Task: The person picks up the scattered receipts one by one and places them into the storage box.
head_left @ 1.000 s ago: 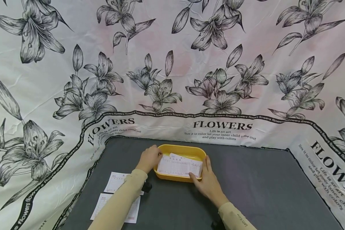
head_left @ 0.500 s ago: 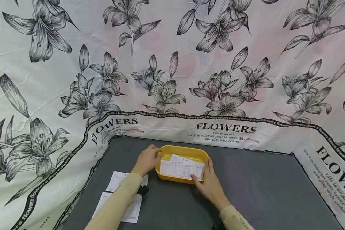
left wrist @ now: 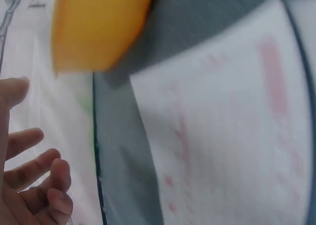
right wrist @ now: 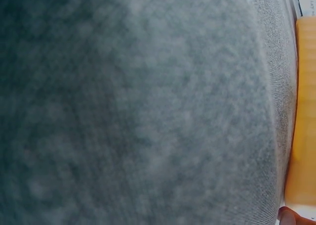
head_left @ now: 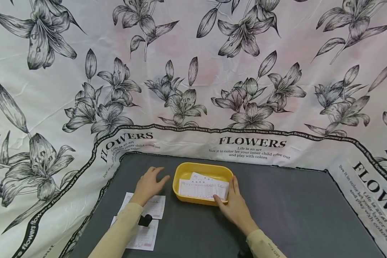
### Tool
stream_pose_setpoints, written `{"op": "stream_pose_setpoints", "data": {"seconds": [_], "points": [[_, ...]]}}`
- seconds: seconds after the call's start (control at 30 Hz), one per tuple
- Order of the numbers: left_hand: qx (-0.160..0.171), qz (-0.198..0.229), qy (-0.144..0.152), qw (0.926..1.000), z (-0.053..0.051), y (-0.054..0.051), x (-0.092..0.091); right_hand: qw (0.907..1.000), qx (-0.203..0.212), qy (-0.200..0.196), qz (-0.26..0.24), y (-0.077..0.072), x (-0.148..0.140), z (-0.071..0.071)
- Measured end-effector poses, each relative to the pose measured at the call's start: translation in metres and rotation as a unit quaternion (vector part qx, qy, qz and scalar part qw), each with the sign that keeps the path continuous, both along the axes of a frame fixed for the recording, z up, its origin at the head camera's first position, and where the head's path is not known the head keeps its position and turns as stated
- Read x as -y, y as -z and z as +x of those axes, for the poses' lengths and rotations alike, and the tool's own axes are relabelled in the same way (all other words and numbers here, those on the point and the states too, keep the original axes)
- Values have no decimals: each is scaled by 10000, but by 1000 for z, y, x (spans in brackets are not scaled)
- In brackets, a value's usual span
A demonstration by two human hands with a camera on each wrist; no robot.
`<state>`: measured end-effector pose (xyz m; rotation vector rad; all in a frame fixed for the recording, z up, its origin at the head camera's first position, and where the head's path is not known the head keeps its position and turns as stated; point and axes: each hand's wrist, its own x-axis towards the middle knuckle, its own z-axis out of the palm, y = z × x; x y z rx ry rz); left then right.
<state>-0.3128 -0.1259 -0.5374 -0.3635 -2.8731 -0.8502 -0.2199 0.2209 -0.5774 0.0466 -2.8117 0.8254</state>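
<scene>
Left of the oblong yellow plastic tray (head_left: 193,200), the spread left hand (head_left: 148,186) part-hides white papers (head_left: 157,206). Head view alone shows the right hand (head_left: 233,206) gripping it.

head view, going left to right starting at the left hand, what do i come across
Left hand → yellow tray with paper slips inside → right hand at the tray's right end.
</scene>
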Motion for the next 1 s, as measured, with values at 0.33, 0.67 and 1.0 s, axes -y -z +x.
{"op": "stream_pose_setpoints", "data": {"seconds": [0.33, 0.67, 1.0], "points": [[18, -146, -401, 9991, 20, 17, 50, 10000, 15, -19, -15, -1, 0, 0], [149, -579, -952, 9937, 38, 39, 89, 10000, 13, -3, 5, 1, 1, 2], [427, -655, -1206, 9896, 57, 49, 106, 10000, -16, -6, -32, -1, 2, 2]]}}
